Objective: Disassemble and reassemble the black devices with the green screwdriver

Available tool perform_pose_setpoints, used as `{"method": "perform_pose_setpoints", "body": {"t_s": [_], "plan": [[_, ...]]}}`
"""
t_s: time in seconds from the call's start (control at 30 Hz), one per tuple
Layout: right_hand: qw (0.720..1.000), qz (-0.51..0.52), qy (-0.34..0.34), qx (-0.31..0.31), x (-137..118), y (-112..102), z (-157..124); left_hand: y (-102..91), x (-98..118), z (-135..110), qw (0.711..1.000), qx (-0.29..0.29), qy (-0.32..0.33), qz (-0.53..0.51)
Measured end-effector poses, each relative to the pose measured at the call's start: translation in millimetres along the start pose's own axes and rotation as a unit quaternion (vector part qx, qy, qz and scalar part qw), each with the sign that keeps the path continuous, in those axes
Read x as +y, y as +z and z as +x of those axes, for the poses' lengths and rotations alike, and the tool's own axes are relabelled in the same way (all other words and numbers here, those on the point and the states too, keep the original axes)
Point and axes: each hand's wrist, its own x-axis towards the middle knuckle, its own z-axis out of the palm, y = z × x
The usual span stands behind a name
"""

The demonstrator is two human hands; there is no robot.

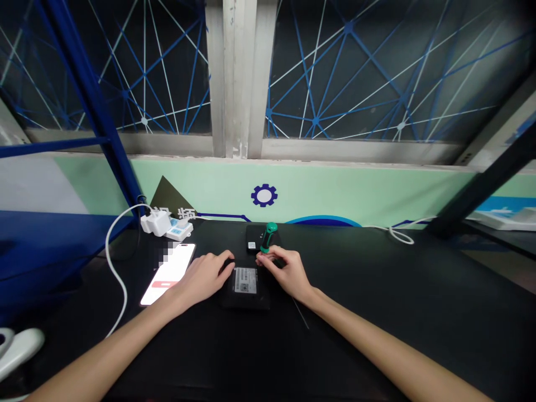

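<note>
A flat black device (247,301) with a white printed label (245,280) lies on the black table in front of me. My left hand (208,275) rests at its upper left edge, thumb and forefinger apart and touching or nearly touching it. In my right hand (288,271) is a screwdriver (269,237) with a green and black handle, held upright between the fingertips near the device's upper right corner. The screwdriver's tip is hidden by the fingers. Just behind, a second black device (252,237) with a small white label is partly covered by the screwdriver.
A lit phone (171,273) lies left of my left hand. Beyond it sits a white power strip (180,229) with a charger (156,221) and white cable (112,262). A thin metal rod (300,314) lies below my right wrist. A white object (20,349) is at lower left.
</note>
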Motion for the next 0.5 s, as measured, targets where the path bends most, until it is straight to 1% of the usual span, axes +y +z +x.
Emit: {"method": "perform_pose_setpoints", "body": {"t_s": [0.17, 0.33, 0.5], "plan": [[1.0, -0.002, 0.005, 0.008, -1.2, -0.5, -0.8, 0.1, -1.1, 0.1, 1.0, -0.002, 0.001, -0.006], [1.0, 0.021, 0.005, -0.006, 0.0, -1.3, -2.7, -2.6, 0.2, -0.1, 1.0, -0.004, 0.001, -0.009], [1.0, 0.029, 0.008, 0.001, 0.2, -0.7, -2.0, -2.6, 0.7, -0.1, 1.0, -0.004, 0.002, -0.006]]}}
